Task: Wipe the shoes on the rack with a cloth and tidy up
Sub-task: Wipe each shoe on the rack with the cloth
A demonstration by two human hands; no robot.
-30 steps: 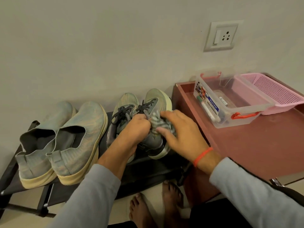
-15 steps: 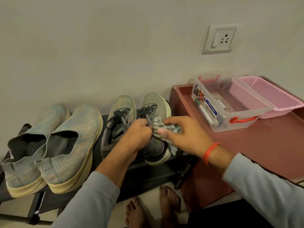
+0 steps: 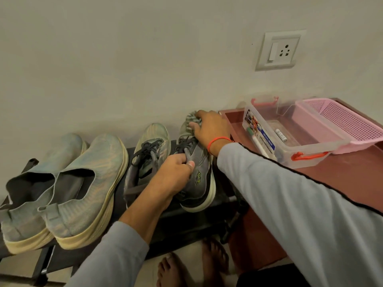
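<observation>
A low black shoe rack point(image 3: 186, 222) stands against the wall. On it, at the right end, a grey laced sneaker point(image 3: 200, 183) is gripped at its tongue by my left hand point(image 3: 176, 172). My right hand point(image 3: 211, 127) presses a striped cloth point(image 3: 191, 121) onto that sneaker's toe. Its partner sneaker point(image 3: 148, 150) lies just to the left. A pair of blue-green knit slip-on shoes point(image 3: 83, 183) fills the rack's left part.
A dark red low table point(image 3: 342, 177) adjoins the rack on the right. It carries a clear plastic box point(image 3: 290, 139) with markers and a pink basket point(image 3: 342, 123). A wall socket point(image 3: 277, 50) is above. My bare feet point(image 3: 192, 264) stand on the floor below.
My right hand has slid the cloth from the sneaker's middle forward to its toe. My left hand keeps its grip on the tongue.
</observation>
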